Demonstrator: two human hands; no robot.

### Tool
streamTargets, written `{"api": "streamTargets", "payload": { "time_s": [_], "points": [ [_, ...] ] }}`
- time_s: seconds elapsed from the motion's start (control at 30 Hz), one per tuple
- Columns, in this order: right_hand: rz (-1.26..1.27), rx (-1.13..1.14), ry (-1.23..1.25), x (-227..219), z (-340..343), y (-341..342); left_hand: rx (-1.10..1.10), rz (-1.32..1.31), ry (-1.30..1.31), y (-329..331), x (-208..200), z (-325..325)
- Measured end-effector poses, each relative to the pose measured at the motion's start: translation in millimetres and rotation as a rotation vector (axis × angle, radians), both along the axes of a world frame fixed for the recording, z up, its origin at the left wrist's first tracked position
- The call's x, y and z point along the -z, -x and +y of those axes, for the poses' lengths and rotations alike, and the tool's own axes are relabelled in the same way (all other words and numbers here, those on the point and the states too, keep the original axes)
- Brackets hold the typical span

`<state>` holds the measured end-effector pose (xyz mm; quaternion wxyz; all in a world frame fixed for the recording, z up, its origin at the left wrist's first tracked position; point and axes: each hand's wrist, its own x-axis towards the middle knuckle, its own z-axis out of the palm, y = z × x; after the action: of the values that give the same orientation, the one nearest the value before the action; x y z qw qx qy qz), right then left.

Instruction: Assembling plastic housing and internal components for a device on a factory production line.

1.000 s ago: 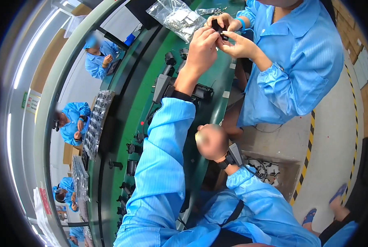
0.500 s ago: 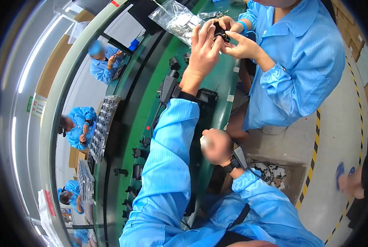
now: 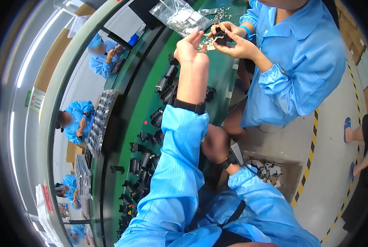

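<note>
You are holding your left hand (image 3: 191,50) over the green bench (image 3: 222,76), its fingers parted and loosely extended, near the black part (image 3: 220,38) that a co-worker's hands (image 3: 243,48) are gripping beside small pale pieces (image 3: 209,44) and a clear plastic bag (image 3: 183,19). Your right hand (image 3: 215,144) is resting lower down, beside your left sleeve (image 3: 182,144), blurred and partly hidden, so its fingers are not showing clearly enough to tell their state.
</note>
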<state>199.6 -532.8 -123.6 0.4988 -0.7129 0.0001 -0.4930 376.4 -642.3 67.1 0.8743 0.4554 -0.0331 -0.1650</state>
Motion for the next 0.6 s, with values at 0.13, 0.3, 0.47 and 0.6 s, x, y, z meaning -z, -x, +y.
{"api": "streamTargets", "payload": {
  "time_s": [0.13,0.3,0.47,0.6],
  "points": [
    [-0.005,0.048,0.009,-2,0,-4,-0.413,-1.063,-0.358,22,8,-9],
    [-0.037,0.051,-0.016,-9,-2,-5,-0.484,-2.095,-0.578,10,-5,3],
    [-0.058,0.069,-0.042,-13,-2,-3,-0.364,-2.441,-0.77,1,-4,-1],
    [-0.079,0.06,-0.054,-15,-2,-5,-0.305,-2.539,-0.871,-4,-11,-6]
  ]
}}
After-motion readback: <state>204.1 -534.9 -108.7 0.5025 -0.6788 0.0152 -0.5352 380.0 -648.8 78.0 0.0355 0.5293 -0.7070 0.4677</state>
